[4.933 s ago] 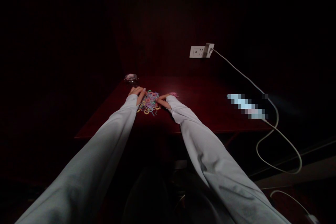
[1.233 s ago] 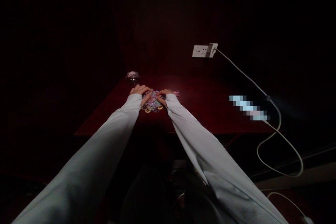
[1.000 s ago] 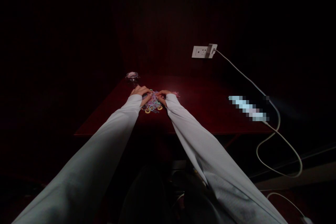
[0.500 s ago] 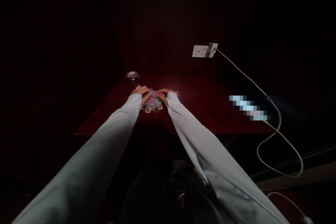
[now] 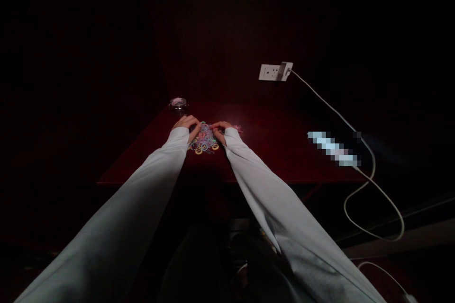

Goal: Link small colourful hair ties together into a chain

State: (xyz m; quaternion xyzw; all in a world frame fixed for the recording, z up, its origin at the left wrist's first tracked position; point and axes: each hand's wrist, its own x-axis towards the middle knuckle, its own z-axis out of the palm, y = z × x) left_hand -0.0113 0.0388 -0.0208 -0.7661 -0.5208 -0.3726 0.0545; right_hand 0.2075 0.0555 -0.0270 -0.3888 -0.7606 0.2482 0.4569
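A small heap of coloured loops (image 5: pixel 205 141), pink, blue, green and yellow, lies on a dark red table (image 5: pixel 270 151). My left hand (image 5: pixel 186 123) rests on the heap's left side with its fingers curled. At the heap's right side my right hand (image 5: pixel 220 129) is also curled, fingertips in the loops. Both arms wear pale long sleeves. Whether either hand pinches a loop is too small and dim to make out.
A small clear jar (image 5: pixel 177 104) with pink contents stands at the table's back left. A wall socket (image 5: pixel 270 72) holds a charger whose white cable (image 5: pixel 369 184) runs to a blurred device (image 5: pixel 334 149) at the table's right. Everything around is very dark.
The hands have drawn closer together over the heap since the oldest frame. In the last second they barely shift; the view has dipped slightly.
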